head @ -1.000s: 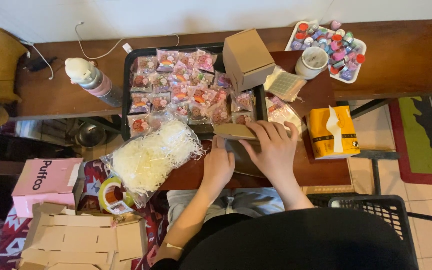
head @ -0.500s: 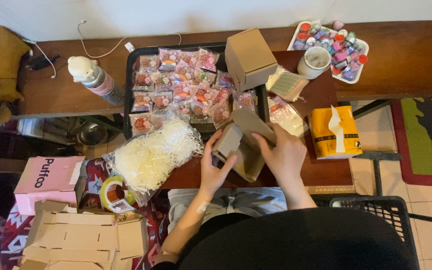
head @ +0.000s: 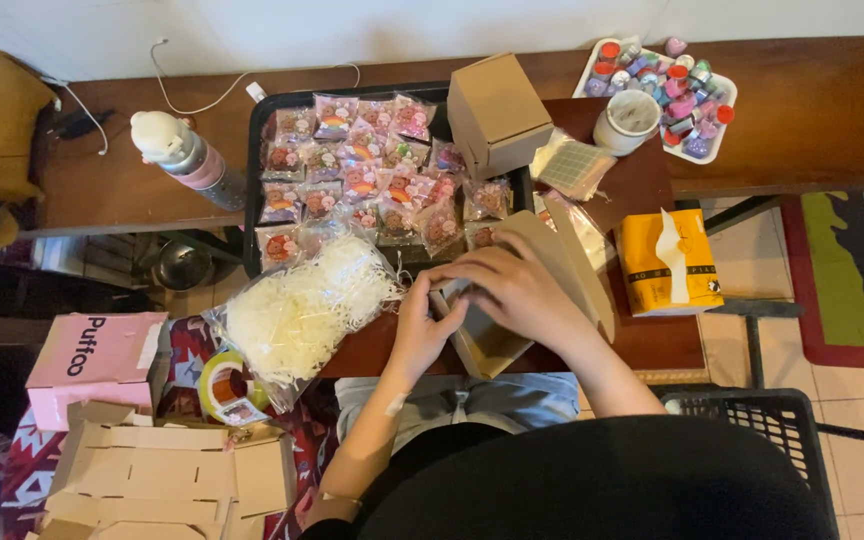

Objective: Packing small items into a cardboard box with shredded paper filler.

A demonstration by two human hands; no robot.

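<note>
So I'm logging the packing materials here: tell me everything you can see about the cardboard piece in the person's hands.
The cardboard box blank is plain brown card, thin and creased, partly folded into a box shape, its long flaps open and angled up to the right. It sits tilted at the near edge of the dark wooden table, just right of the bag of white shredded paper. The left hand grips its left side; the right hand lies over its top, hiding the middle.

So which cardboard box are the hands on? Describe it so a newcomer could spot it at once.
Start at the black tray of small wrapped sweets on the wooden table. Just below its near right corner, the left hand and right hand hold a half-folded brown box, flaps open. The other brown box stands closed on the tray's far right, untouched.
</note>
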